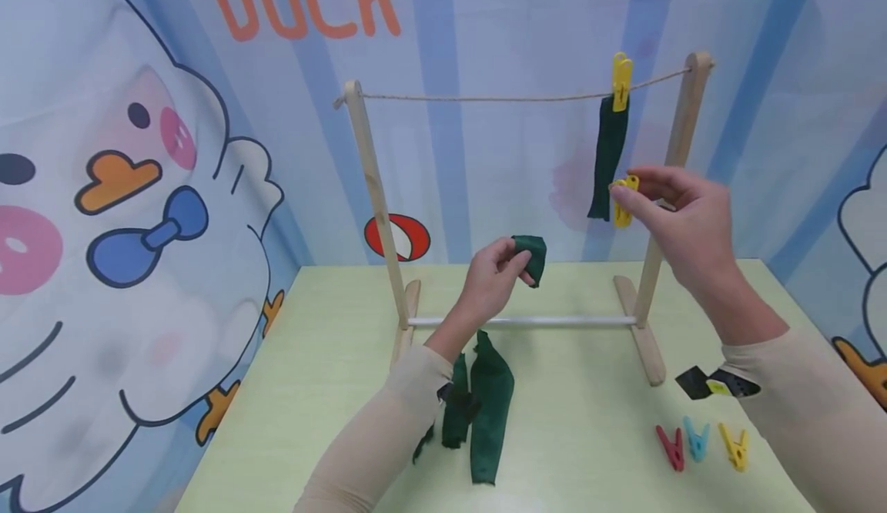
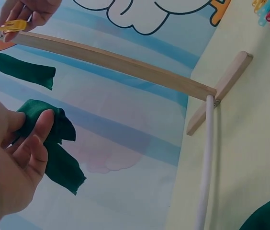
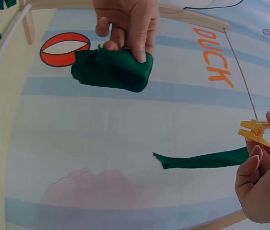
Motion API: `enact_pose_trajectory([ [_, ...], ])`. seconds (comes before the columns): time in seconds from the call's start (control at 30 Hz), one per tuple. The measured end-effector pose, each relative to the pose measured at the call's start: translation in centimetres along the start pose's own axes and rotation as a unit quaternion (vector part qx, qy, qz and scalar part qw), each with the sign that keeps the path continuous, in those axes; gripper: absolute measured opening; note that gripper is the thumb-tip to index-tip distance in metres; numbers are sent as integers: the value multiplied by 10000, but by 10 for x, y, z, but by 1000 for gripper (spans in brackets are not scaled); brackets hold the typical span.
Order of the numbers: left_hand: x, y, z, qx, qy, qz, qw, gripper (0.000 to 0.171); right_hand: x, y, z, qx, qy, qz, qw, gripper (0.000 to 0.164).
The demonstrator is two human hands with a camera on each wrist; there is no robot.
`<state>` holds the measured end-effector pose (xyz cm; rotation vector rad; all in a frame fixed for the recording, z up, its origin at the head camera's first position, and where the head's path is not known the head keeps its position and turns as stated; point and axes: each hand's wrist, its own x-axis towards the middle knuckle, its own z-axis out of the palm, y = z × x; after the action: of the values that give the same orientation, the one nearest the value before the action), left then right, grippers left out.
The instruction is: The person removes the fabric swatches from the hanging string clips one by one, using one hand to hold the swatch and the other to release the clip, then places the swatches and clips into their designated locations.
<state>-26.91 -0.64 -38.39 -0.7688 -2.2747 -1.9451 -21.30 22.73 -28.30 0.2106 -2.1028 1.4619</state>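
Observation:
A folded piece of dark green cloth (image 1: 530, 255) is pinched between the thumb and fingers of my left hand (image 1: 493, 278), in front of the rack; the left wrist view shows a loose end of the cloth (image 2: 64, 167) hanging down. My right hand (image 1: 689, 224) holds a yellow clothespin (image 1: 626, 201) between thumb and fingers. Just beside it, a strip of green cloth (image 1: 608, 159) hangs from the rope (image 1: 478, 98) under another yellow clothespin (image 1: 621, 82). The right wrist view shows the held clothespin (image 3: 255, 132) close up, apart from the cloth in my left hand.
The rope runs between two wooden posts (image 1: 377, 197) joined low down by a white bar (image 1: 561, 320). More green cloth pieces (image 1: 492, 413) lie on the table (image 1: 575, 451), partly behind my left forearm. Red (image 1: 670, 447), blue (image 1: 697, 438) and yellow clothespins (image 1: 734, 446) lie at front right.

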Motion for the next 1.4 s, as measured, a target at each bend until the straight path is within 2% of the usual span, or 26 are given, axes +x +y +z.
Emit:
enact_pose_trajectory([
  [0.47,-10,-18,0,-110,-82,-158,9998,22,-30,39,-15,-530,-271,447,9972,38],
  [0.87,-24,-27,6,-255,-50,-375,9990,17,-55,62,-32,-859,-238,862,9923,44],
  [1.23,-32,-35,12,-463,-59,-673,9966,18,-73,87,-47,-1173,-218,1390,9831,53],
  [1.4,-39,-41,14,-350,-47,-765,9964,18,-85,97,-54,-1198,-198,1606,9795,54],
])
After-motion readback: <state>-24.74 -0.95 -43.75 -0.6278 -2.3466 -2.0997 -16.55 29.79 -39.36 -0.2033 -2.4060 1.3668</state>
